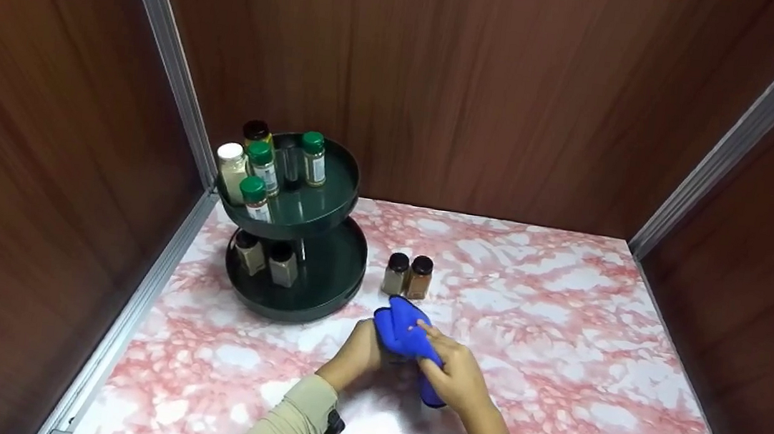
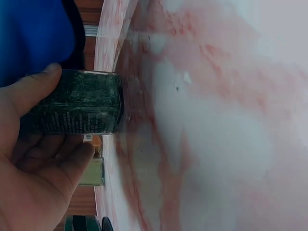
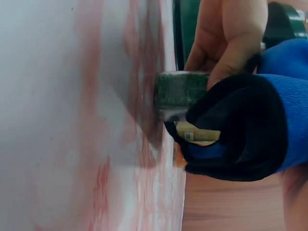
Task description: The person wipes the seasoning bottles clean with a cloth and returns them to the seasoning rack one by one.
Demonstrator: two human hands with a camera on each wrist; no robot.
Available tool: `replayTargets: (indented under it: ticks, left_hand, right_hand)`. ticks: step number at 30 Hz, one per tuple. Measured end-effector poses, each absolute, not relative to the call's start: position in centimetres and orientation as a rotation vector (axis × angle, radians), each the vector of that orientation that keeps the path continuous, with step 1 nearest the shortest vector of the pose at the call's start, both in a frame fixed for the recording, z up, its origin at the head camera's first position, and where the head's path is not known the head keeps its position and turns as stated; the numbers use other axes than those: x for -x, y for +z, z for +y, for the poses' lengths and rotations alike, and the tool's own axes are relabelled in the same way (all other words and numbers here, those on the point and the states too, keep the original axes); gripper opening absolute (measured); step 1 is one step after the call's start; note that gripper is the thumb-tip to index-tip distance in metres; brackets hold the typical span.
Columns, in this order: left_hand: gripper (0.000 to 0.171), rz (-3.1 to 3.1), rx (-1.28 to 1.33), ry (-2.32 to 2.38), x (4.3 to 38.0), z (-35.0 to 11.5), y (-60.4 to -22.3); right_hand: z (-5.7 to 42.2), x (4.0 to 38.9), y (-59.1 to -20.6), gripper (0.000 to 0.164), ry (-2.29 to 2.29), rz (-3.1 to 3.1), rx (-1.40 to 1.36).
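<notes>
My left hand (image 1: 360, 349) grips a square glass spice jar (image 2: 89, 103) full of dark green flakes. The thumb lies along one side of the jar and the fingers curl behind it, its base held close over the table. In the head view the cloth mostly hides this jar. A blue cloth (image 1: 406, 332) with a dark border is pinched in my right hand (image 1: 458, 374), bunched over the top of the jar. Part of the cloth hangs below the right fingers. Beyond the hands two dark-capped spice jars, one greenish (image 1: 395, 279) and one orange-brown (image 1: 419, 283), stand side by side.
A dark green two-tier round rack (image 1: 321, 296) stands at the left back. Its upper tray (image 1: 332, 190) bears several capped bottles; two dark-capped jars (image 1: 282, 272) sit on the lower one. Wood-patterned panels (image 1: 457, 95) enclose the marbled pink-and-white table (image 1: 557, 379).
</notes>
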State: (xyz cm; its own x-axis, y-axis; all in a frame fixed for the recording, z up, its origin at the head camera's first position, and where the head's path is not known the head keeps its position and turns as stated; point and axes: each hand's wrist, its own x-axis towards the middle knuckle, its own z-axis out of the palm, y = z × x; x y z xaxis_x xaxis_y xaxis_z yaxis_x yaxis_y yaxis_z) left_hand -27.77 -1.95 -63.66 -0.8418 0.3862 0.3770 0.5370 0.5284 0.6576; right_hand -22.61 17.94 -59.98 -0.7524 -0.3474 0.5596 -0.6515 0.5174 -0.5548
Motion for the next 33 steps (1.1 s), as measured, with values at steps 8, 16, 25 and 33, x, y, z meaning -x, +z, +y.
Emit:
replayTargets:
  ticks: [8, 16, 25, 33]
  left_hand:
    - [0.030, -2.660, 0.500, -1.599, 27.3, -2.0, -63.6]
    - [0.042, -2.672, 0.466, -1.639, 27.2, -2.0, -63.5]
    - [0.044, -2.663, 0.471, -1.673, 27.1, -2.0, -63.7]
    - [0.047, -2.673, 0.462, -1.670, 27.2, -2.0, -63.6]
  right_hand:
    - [15.9, 22.7, -59.7, 0.018, 1.681, -2.375, -0.266]
    - [14.7, 23.3, -61.3, 0.037, 2.290, -2.032, 0.224]
    - [14.5, 21.8, -63.2, 0.044, 2.370, -1.973, 0.485]
    - [15.1, 21.4, -59.0, 0.041, 2.394, -1.904, 0.482]
